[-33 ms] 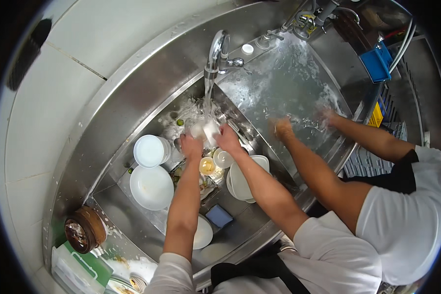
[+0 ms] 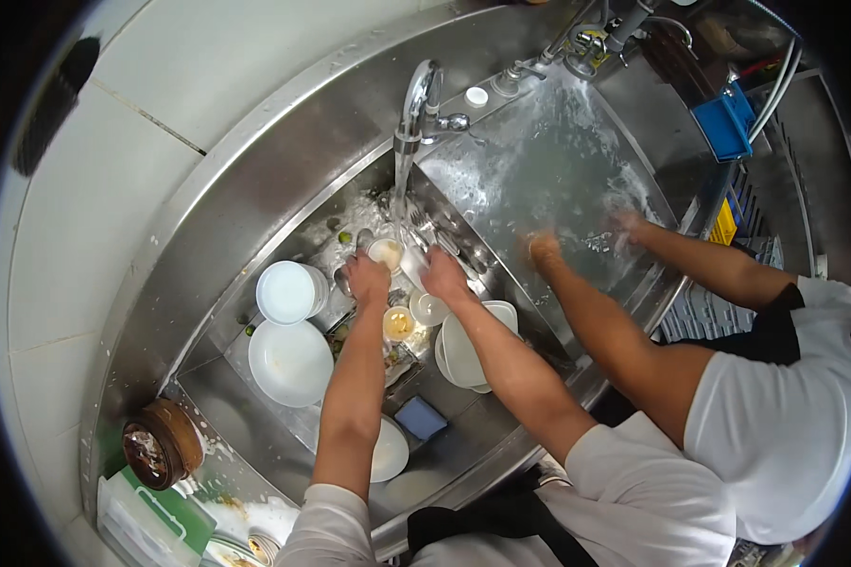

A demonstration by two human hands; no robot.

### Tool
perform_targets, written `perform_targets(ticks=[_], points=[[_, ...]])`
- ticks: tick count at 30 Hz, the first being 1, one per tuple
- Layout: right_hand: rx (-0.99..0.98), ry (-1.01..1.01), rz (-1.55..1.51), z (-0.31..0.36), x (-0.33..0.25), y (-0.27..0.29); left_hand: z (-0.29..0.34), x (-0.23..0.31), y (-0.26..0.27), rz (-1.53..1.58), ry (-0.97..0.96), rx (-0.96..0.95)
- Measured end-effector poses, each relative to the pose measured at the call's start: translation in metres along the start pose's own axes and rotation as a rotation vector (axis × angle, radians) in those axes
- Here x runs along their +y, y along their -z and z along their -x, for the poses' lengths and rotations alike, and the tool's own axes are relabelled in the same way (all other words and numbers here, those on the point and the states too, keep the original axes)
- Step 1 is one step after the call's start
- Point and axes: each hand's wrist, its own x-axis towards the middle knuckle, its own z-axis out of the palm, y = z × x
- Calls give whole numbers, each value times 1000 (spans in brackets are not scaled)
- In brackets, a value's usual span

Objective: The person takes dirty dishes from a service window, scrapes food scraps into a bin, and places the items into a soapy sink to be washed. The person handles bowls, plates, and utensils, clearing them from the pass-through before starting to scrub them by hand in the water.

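My left hand (image 2: 367,280) grips a small white cup (image 2: 385,251) under the water running from the steel tap (image 2: 416,104). Right beside it, my right hand (image 2: 442,275) is closed on a small white dish (image 2: 413,268). Both hands are over the left sink basin (image 2: 255,236). Below them sit a small cup of yellowish liquid (image 2: 399,324), a small white bowl (image 2: 429,308) and a stack of white plates (image 2: 463,352). My forearms hide part of the basin floor.
A white bowl (image 2: 286,291), a large white plate (image 2: 290,363), another plate (image 2: 389,452) and a blue sponge (image 2: 420,417) lie in the basin. A co-worker in a white shirt has both hands (image 2: 543,250) in the water-filled right basin (image 2: 548,161). A brown pot (image 2: 161,442) stands at lower left.
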Motion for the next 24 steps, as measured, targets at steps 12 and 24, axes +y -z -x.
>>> perform_targets(ticks=[12,24], points=[[-200,146,-149,-37,-67,11,-8,16,7,1327,637,-289],[83,728,752,8,-78,41,-5,57,-11,1840,936,-420]])
